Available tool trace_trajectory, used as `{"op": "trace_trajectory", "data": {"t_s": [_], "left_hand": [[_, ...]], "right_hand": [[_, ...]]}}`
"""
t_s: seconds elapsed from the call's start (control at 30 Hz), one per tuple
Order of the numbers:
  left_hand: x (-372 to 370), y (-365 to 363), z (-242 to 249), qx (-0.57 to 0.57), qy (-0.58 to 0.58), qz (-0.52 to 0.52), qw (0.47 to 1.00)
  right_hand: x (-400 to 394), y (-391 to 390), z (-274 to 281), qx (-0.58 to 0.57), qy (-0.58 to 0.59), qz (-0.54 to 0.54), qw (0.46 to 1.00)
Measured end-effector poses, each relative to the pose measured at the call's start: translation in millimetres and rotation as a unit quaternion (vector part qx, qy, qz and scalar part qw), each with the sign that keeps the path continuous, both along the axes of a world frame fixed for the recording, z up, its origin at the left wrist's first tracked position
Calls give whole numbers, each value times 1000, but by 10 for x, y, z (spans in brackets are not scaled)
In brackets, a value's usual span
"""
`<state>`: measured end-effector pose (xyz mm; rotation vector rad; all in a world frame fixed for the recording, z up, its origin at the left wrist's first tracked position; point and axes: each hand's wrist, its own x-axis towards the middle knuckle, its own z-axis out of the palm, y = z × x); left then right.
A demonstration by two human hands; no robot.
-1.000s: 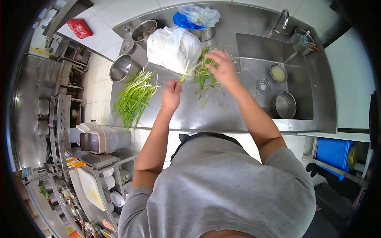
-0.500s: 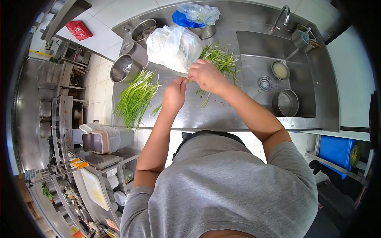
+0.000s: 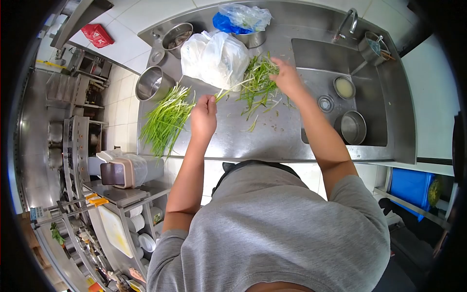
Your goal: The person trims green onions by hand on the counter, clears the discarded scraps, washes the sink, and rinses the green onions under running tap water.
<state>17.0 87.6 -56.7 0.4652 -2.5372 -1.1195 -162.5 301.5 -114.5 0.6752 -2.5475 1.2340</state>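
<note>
My left hand (image 3: 204, 117) is closed on a few thin green stalks (image 3: 221, 94), whose pale ends point up and right. To its left lies a large bunch of long green stalks (image 3: 168, 117) with white ends. At the right pile of looser greens (image 3: 260, 80), my right hand (image 3: 287, 78) is spread at the edge, its fingers apart and nothing visible between them. A white plastic bag (image 3: 214, 57) stands between the two heaps, behind my left hand. Small scraps are scattered on the steel counter (image 3: 228, 141).
A steel pot (image 3: 154, 83) stands left of the bag, a bowl (image 3: 177, 38) behind it. Blue and clear bags (image 3: 243, 18) sit on a container at the back. The sink (image 3: 340, 63) on the right holds two bowls, with a faucet (image 3: 346, 22) behind.
My hands have separated. The right moved right and up to the loose greens and opened; the left shifted slightly left, still holding thin stalks.
</note>
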Motion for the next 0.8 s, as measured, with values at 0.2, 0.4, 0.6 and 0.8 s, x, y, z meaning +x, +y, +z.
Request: {"op": "trace_trajectory", "data": {"t_s": [0.2,0.4,0.6,0.8], "left_hand": [[-95,157,-59,45,24,-14,999],[-124,289,-42,33,-4,-46,998],[-143,337,5,20,-4,-54,998],[-110,74,-263,55,-9,-45,997]], "right_hand": [[581,-352,337,-449,-446,187,751],[620,-441,421,-357,-437,182,805],[534,-426,564,-388,-402,197,806],[143,-86,989,-396,-317,204,837]]}}
